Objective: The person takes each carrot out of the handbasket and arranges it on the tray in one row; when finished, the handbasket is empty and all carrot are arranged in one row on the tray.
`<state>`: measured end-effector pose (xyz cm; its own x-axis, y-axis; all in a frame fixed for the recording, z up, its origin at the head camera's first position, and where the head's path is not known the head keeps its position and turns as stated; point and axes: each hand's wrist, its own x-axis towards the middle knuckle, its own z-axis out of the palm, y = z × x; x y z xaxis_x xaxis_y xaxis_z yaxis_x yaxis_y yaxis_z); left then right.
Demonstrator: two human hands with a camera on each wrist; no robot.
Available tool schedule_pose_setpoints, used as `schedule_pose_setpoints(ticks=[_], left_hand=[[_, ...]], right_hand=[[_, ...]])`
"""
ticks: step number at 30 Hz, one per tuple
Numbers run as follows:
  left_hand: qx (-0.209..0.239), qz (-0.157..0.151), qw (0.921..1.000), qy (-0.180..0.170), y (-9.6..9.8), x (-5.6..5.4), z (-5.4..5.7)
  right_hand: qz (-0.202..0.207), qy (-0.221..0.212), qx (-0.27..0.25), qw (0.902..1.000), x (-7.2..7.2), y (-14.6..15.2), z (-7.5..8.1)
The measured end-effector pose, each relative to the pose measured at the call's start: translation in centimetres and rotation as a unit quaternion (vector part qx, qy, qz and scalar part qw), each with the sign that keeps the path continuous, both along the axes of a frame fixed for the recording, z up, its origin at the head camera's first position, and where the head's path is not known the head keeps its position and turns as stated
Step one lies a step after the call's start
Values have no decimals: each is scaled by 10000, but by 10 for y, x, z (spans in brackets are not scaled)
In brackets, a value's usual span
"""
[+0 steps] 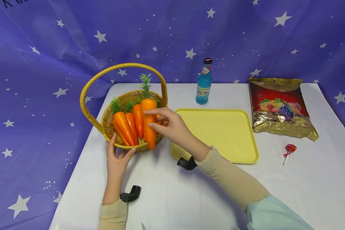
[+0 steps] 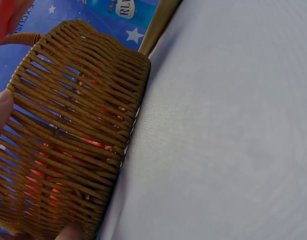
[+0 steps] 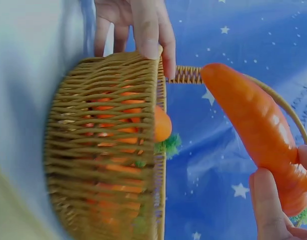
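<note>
A wicker basket with a tall arched handle stands at the left, holding several orange carrots with green tops. My left hand holds the basket's near rim, thumb and fingers spread apart along it. In the right wrist view, fingers of that hand bend over the rim. My right hand pinches one carrot between thumb and fingers. This carrot is raised above the rim, green top up and pointed end down, over the basket's right side in the head view.
A yellow tray lies right of the basket, under my right forearm. Behind it stands a blue bottle. Farther right are a red and gold bag and a red lollipop. A starry blue cloth hangs behind the table.
</note>
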<state>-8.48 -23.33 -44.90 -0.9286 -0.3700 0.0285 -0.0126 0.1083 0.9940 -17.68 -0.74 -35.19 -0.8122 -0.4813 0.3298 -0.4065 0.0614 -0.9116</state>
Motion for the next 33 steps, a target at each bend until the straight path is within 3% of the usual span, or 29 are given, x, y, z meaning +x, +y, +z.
schedule_pose_setpoints(ticks=[4,8,14,20,29,33], left_hand=[[122,11,9999,105,-2,-1,-4],[210,-10,9995,237,-1,-2,-2],[240,51,9991,342,-1,-1,-2],[256,53,9993,277,1,-1,-2],[200,48,9996,203,1,-1,-2],[181,37,9997,166,0,-2,-1]], right_hand=[[-69,-234,-289,9993,10,26,-10],[-414,-526,-307,9973,11,54,-24],[-880,-1186,288,9886,-1,72,-54],[-889,-1789,635,9778,-14,68,-79],[-986,-1691,1346,9714,-23,52,-89],[-1044,-1039,2320,9615,-22,46,-84]])
